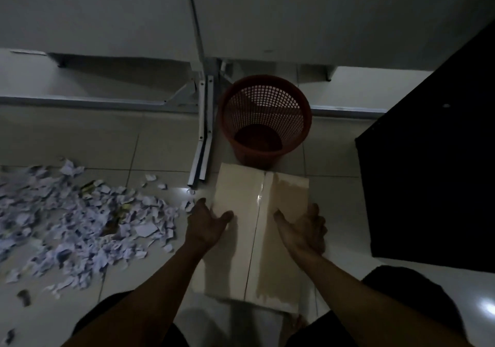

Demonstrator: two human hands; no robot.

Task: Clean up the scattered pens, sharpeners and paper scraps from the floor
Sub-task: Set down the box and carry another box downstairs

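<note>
A large pile of torn white paper scraps (pixel 80 221) covers the tiled floor at the left. A beige folded cardboard sheet (pixel 257 234) is held flat in front of me, its far edge close to a red mesh wastebasket (pixel 263 121). My left hand (pixel 206 223) grips the sheet's left edge, thumb on top. My right hand (pixel 305 229) grips the right edge, fingers curled under it. The basket's inside looks bare. No pens or sharpeners are clearly made out in the dim light.
White desks (pixel 107 12) stand at the back on a metal frame (pixel 203 138) whose legs reach the floor left of the basket. A black cabinet (pixel 434 172) stands at the right. A few dark bits (pixel 24 297) lie at the lower left.
</note>
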